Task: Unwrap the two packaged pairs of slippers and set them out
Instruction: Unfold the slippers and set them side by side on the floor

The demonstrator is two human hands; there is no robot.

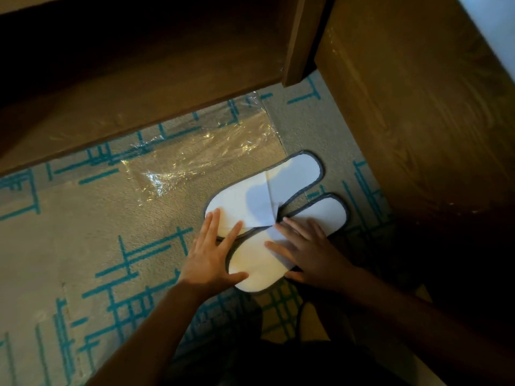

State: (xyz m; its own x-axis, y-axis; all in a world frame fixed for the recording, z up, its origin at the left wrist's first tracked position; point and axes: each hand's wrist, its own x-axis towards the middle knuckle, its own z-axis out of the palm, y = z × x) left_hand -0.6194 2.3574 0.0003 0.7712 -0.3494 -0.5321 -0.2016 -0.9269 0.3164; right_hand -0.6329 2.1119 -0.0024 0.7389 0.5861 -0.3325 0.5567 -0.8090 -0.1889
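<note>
Two white slippers with grey edging lie flat on the carpet, toes toward me and heels fanned apart. The far slipper (267, 190) points up to the right; the near slipper (323, 211) lies beside it, its toe end (256, 268) close to me. My left hand (214, 257) rests flat with fingers spread across both toe ends. My right hand (306, 252) presses flat on the near slipper's upper. An empty clear plastic wrapper (200, 151) lies on the carpet beyond the slippers. I see no second packaged pair.
Grey carpet with teal line pattern (97, 246) covers the floor. Wooden furniture (139, 87) overhangs at the top, with a leg (301, 59) near the slippers, and a wooden panel (418, 121) stands on the right. Another slipper edge (309, 321) shows by my right forearm.
</note>
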